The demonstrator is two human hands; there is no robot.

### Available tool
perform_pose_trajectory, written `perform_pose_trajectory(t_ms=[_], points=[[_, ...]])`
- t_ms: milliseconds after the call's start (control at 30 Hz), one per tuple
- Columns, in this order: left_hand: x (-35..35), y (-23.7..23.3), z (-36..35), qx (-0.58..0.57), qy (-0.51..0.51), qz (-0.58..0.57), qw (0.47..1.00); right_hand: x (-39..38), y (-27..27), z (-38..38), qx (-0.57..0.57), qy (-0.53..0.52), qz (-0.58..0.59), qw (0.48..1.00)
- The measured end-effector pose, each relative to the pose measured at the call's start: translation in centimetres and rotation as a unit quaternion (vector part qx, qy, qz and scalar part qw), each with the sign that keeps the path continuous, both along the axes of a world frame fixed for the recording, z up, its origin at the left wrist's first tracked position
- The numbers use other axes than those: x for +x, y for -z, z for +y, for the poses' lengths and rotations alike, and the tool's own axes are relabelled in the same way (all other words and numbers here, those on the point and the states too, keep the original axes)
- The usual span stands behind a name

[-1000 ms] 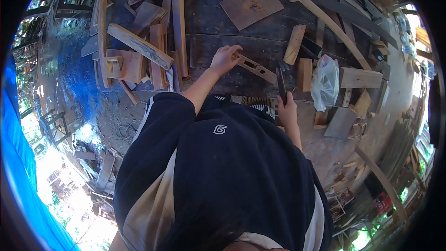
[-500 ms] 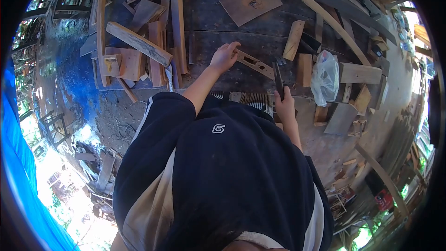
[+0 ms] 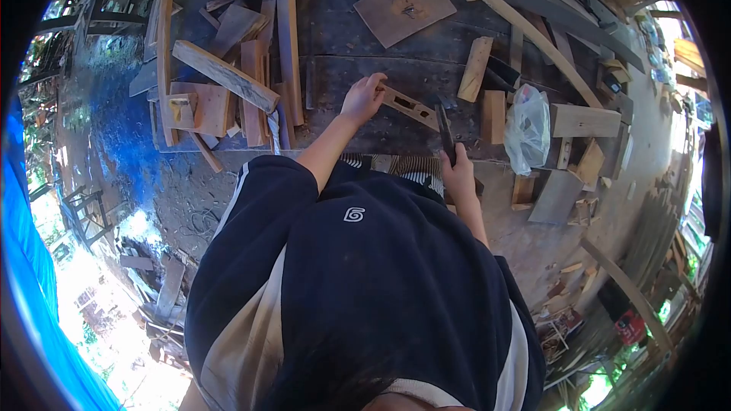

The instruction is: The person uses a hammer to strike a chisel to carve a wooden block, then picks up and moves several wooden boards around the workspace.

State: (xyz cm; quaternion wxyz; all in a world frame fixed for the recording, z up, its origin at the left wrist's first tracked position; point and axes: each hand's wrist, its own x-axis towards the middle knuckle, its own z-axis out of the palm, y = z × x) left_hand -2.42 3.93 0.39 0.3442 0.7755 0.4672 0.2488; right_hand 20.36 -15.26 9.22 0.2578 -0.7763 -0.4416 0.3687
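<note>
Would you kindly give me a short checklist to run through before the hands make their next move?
1. Left hand on the slotted wooden piece: ok, at the end farther from the dark tool.
2. Right hand on the dark tool: ok, closed around its near end.
3. Left fingers away from the tool: ok, they are at the piece's opposite end.
4. Tool touching the piece: cannot tell, the two meet or overlap in this view.
5. Plastic bag apart from the tool: ok, a wooden block stands between them.
6. Worktop free of loose wood: not ok, pieces lie on both sides.
</note>
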Motion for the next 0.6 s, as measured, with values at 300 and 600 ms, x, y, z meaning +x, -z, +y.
perform_pose_trajectory(t_ms=[300,600], points=[[-0.1,0.9,-0.4,-0.056,-0.019,-0.022,0.998,-0.2,0.0,0.1,0.017,-0.005,-0.001,1.000],[-0.1,0.1,-0.2,-0.017,0.000,0.013,1.000,-1.5,-0.3,1.0,0.031,-0.029,-0.002,0.999]])
